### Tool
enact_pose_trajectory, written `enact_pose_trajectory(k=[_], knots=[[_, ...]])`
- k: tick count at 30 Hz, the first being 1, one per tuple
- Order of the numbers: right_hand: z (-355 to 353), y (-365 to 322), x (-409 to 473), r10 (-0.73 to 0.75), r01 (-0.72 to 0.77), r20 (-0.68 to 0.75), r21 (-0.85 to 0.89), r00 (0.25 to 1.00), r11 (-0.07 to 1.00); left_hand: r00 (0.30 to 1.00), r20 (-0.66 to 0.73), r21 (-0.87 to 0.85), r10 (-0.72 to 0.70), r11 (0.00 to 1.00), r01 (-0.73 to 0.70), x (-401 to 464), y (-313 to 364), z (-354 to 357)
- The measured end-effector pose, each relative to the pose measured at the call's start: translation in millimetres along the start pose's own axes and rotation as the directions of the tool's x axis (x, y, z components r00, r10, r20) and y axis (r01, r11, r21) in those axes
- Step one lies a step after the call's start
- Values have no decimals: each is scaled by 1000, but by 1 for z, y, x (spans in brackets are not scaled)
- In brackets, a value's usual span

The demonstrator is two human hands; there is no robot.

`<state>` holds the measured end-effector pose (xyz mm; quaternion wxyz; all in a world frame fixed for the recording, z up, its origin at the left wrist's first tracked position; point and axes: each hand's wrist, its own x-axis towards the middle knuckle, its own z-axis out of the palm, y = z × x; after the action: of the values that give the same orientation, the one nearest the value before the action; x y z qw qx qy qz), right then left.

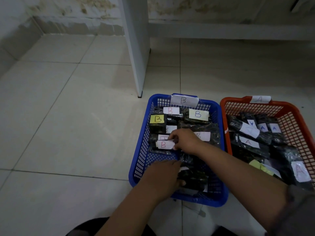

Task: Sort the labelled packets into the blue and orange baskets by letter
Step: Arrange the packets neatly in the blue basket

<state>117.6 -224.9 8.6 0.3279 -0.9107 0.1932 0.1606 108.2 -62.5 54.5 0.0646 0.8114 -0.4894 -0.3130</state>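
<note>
**Both hands down in the blue basket**

The blue basket (141, 160), tagged B, sits left of the orange basket (289, 113), tagged A, both on the floor. The right hand (185, 140) pinches a B packet (163, 144) at its label, seemingly settling it. The left hand (163, 176) grips a dark packet (192, 178) at the near end.

head camera looks steeply down, close over two baskets (221, 116) on floor (68, 116).
</note>
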Motion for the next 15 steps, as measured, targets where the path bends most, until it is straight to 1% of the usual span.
enact_pose_trajectory(k=[2,4,7,9,11,13,14,15], knots=[[8,1,2,-48,47,-13,-86,999,995,1000,23,27,-5,1000,5,2,3,-1],[14,1,4,-96,92,-9,-217,995,972,999,49,33,-15,999,13,4,3,-1],[20,2,4,-171,140,-25,-467,985,873,997,73,-4,-15,1000,16,6,2,-3],[22,4,4,-212,160,-27,-565,977,809,995,97,-49,-6,999,11,7,1,-5],[22,6,5,-223,181,-5,-567,975,804,992,123,-108,-8,994,22,8,-3,-7],[20,8,4,-210,188,9,-484,978,855,991,129,-162,-26,986,47,12,-10,-11],[16,8,2,-189,171,-14,-365,982,915,991,127,-183,-41,981,64,13,-13,-12],[8,8,-4,-147,136,-40,-191,988,972,991,125,-200,-56,977,81,14,-15,-14]])
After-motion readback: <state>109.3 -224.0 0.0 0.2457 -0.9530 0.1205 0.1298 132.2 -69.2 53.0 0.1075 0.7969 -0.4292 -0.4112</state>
